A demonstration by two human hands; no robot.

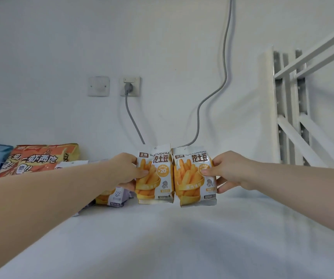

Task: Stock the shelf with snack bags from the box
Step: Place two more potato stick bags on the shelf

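Stock entry: left fries bag (pixel 155 178) and right fries bag (pixel 194 179), 2 units, are standing upright and touching on the white shelf (pixel 182 242), below the wall socket (pixel 130 86). Left hand (pixel 124 170) is pinching the first, right hand (pixel 231 172) the second. Both bases are needing flat seating before release, or tipping looks likely.

We get bright, even, cool-white light that looks diffuse. Below the wall socket (pixel 130 86), the white shelf (pixel 182 248) carries only one broad grey shadow with blurred edges. The foil of the snack bags (pixel 155 174), just beneath the socket, gives a mild sheen, yet their print is readable. Far right of the socket the metal rack (pixel 289 109) leans and bows under the wide lens, and below the socket our forearms (pixel 41 198) swell toward the lower corners. Detail is slightly soft throughout.
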